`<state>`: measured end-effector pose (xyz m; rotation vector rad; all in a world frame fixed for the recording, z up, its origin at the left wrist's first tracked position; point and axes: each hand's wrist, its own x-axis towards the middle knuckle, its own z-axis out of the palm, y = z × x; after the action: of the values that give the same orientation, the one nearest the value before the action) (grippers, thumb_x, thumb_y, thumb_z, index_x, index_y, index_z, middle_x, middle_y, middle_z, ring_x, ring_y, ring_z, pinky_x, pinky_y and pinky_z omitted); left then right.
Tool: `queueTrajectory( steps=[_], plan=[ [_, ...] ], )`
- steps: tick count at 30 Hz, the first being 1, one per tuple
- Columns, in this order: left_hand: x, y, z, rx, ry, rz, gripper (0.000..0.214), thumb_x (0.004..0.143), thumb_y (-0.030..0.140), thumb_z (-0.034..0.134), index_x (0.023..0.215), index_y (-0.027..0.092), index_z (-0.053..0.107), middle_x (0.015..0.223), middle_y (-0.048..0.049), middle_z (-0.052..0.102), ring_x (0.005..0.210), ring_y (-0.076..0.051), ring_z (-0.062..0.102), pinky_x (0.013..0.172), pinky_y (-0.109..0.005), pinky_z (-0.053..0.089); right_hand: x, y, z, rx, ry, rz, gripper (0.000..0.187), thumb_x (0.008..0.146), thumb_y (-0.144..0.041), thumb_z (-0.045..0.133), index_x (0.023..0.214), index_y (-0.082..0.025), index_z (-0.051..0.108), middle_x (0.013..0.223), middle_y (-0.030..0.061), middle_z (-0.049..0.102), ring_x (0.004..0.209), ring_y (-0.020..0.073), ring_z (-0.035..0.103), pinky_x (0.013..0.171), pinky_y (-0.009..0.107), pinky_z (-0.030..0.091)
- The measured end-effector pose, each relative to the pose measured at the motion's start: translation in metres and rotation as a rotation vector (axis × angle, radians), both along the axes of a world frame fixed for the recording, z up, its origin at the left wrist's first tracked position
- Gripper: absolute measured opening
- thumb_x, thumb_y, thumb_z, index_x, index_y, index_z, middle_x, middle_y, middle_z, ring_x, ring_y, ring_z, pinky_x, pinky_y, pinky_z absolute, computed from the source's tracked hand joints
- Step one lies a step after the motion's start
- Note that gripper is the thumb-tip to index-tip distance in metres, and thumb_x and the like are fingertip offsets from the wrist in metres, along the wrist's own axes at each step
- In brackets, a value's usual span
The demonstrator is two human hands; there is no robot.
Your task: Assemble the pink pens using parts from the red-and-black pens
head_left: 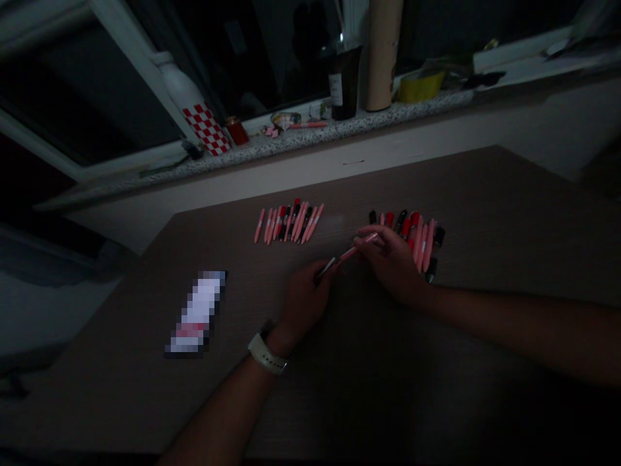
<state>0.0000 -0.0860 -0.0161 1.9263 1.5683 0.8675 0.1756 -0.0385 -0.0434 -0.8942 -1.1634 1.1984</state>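
My left hand [310, 294] is closed around a dark pen [325, 270] with a pale stripe, held at a slant above the table. To its right, my right hand [392, 262] pinches a pink pen [358, 248] between thumb and fingers. The lower end of the pink pen meets the left fingertips; whether the two pens touch is unclear. Right behind the right hand lies a group of pink, red and black pens [423, 246], partly covered by it. A second row of similar pens [290, 221] lies farther back on the left.
A phone [196, 314] with a lit, pixelated screen lies on the brown table [242, 401] at the left. Along the granite windowsill [310, 134] stand a red-checked white bottle [206, 123], a small red jar [237, 131], a dark cup [344, 84], a tan cylinder [383, 58] and a yellow roll [420, 86].
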Motion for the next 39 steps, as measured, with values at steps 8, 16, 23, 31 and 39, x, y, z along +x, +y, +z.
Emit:
queueTrajectory(
  steps=[8,16,23,31,39],
  plan=[
    [-0.0001,0.0002,-0.0026,-0.006,-0.007,-0.028,0.033,0.099,0.04,0.047,0.102,0.019,0.072,0.092,-0.0018,0.075,0.082,-0.018,0.067,0.073,-0.027,0.048,0.0008,-0.0022,0.0013,0.074,-0.043,-0.009,0.034,0.083,-0.038,0.072,0.114,-0.028,0.063,0.082,-0.0005,0.065,0.074,0.0164,0.068,0.067,0.03,0.059],
    [0.0011,0.0001,-0.0016,-0.018,-0.025,-0.023,0.031,0.098,0.04,0.048,0.103,0.02,0.071,0.093,-0.0027,0.074,0.083,-0.019,0.067,0.074,-0.028,0.049,0.0019,-0.0047,0.0023,0.13,-0.076,0.011,0.043,0.085,-0.041,0.07,0.125,-0.03,0.06,0.09,0.0014,0.064,0.082,0.0183,0.068,0.078,0.035,0.059],
    [0.0023,-0.0003,0.0002,-0.037,-0.039,-0.03,0.031,0.098,0.04,0.048,0.103,0.019,0.071,0.094,-0.0033,0.075,0.085,-0.019,0.068,0.078,-0.03,0.052,0.002,-0.0065,0.001,0.207,-0.105,0.011,0.045,0.088,-0.04,0.066,0.132,-0.033,0.057,0.09,0.0013,0.061,0.083,0.0188,0.064,0.081,0.037,0.056],
    [0.0021,-0.0006,-0.0011,-0.037,-0.049,-0.046,0.031,0.099,0.041,0.047,0.104,0.02,0.069,0.095,-0.0031,0.075,0.086,-0.019,0.068,0.077,-0.029,0.051,0.003,-0.0074,0.0021,0.236,-0.139,0.002,0.048,0.091,-0.043,0.061,0.137,-0.033,0.052,0.092,0.0023,0.061,0.081,0.0198,0.062,0.081,0.038,0.055],
    [0.0008,-0.0006,-0.0005,-0.056,-0.032,-0.089,0.03,0.099,0.039,0.047,0.105,0.02,0.069,0.097,-0.0033,0.074,0.086,-0.019,0.068,0.078,-0.03,0.051,0.0034,-0.0069,0.0037,0.251,-0.17,-0.029,0.045,0.091,-0.041,0.06,0.135,-0.033,0.054,0.09,0.0025,0.06,0.082,0.0201,0.061,0.081,0.037,0.056]
  ],
)
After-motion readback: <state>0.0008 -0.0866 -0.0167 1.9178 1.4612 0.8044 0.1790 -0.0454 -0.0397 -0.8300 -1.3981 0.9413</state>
